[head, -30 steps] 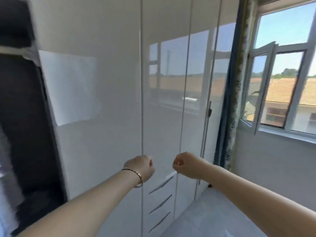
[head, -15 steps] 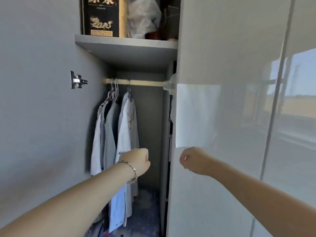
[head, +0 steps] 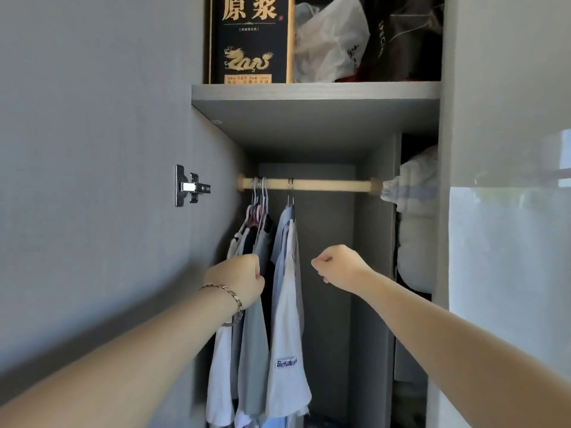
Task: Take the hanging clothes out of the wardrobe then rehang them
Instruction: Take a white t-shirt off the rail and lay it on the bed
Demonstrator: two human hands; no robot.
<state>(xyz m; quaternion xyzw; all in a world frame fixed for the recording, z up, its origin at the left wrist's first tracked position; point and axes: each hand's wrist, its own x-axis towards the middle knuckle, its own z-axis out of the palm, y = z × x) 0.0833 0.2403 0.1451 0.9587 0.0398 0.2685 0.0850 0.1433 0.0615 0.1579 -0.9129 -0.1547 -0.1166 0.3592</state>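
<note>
A home bedroom closet, open grey wardrobe (head: pixel 92 149) with shirts (head: pixel 287 335) on a wooden rail (head: pixel 324 184), bedding (head: pixel 417 227) stacked beside, boxed liquor (head: pixel 250 38) on the shelf (head: pixel 315 91)

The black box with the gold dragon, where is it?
In the head view the black box stands at the top, on the left end of the shelf above the clothes rail, with a white plastic bag just to its right.

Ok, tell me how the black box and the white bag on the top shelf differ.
The black box stands upright and rigid, with gold characters and a dragon; the white bag is crumpled and shapeless, with small dark print. The black box is at the left end of the shelf; the white bag lies to its right. Both rest on it.
</note>
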